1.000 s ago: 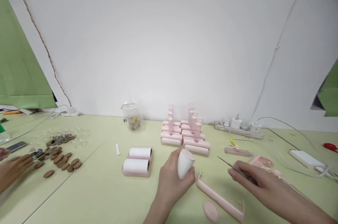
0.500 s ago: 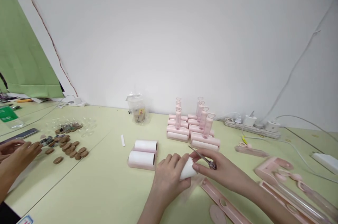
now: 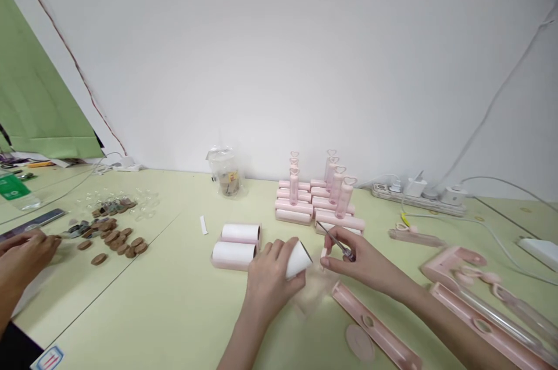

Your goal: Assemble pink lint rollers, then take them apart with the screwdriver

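My left hand (image 3: pixel 272 268) is wrapped round a white lint-roller paper roll (image 3: pixel 299 260), its open end tilted up to the right. My right hand (image 3: pixel 355 256) holds a small screwdriver (image 3: pixel 337 240) with a thin metal shaft and clear handle, pointing up and left. A small pale pink piece (image 3: pixel 323 253) is pinched between that thumb and fingertips, apart from the roll. Beneath the hands lies a crumpled clear plastic film (image 3: pixel 310 294). Two more white rolls (image 3: pixel 234 255) lie side by side to the left, their lower parts pinkish.
Pink lint rollers (image 3: pixel 294 214) with upright handles stand near the wall. Pink shell parts (image 3: pixel 377 323), a pink disc (image 3: pixel 360 342) and clear tubes lie at right. A power strip (image 3: pixel 418 200) is behind. At left, another person's hands (image 3: pixel 28 256) are beside brown discs (image 3: pixel 115 241).
My hands have moved apart. My right hand has drawn away from the roll with the small pink piece, and my left hand has shifted left, showing more of the roll's open end.
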`<state>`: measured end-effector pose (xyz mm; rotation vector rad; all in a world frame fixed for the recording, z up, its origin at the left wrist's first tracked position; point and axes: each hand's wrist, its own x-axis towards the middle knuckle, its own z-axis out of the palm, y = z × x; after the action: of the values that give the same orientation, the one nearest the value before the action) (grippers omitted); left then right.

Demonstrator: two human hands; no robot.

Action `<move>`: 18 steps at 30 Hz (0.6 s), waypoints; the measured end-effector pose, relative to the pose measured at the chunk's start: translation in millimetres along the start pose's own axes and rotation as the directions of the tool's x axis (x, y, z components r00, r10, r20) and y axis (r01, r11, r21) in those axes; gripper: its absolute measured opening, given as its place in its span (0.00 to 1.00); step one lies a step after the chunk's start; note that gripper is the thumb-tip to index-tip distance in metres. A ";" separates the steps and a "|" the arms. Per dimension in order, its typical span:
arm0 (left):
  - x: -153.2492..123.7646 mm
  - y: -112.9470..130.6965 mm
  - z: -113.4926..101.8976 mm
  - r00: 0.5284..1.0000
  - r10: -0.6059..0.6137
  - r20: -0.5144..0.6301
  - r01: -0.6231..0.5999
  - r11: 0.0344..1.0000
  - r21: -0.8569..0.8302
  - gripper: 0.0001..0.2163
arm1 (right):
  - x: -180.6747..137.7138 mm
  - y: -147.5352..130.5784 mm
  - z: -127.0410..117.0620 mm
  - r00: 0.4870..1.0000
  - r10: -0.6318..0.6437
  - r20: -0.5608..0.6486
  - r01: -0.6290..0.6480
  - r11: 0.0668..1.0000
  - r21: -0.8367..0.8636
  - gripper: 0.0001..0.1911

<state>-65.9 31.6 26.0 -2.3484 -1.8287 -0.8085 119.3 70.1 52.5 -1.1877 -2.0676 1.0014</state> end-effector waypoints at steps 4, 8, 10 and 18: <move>2.2 -2.0 -9.1 0.943 -0.317 -0.100 0.293 0.934 -0.203 0.16 | -4.6 -0.1 21.2 0.998 0.062 -0.016 -0.064 0.973 -0.224 0.07; 3.3 -1.3 -14.1 0.893 -0.445 -0.076 0.397 0.854 -0.336 0.14 | -8.9 -7.3 34.4 0.994 0.089 0.067 -0.056 0.918 -0.394 0.07; 3.5 -0.4 -14.2 0.890 -0.453 -0.053 0.407 0.841 -0.356 0.14 | -11.4 -11.4 27.6 0.995 0.063 0.083 -0.026 0.921 -0.388 0.08; 6.2 2.9 -14.8 0.823 -0.568 -0.021 0.494 0.731 -0.471 0.14 | -46.8 -1.8 -0.6 0.919 -0.032 0.393 0.246 0.825 -0.509 0.04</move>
<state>-67.6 31.0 42.3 -1.8464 -2.4998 -1.5911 140.4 28.3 50.0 -1.1388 -2.8364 0.5935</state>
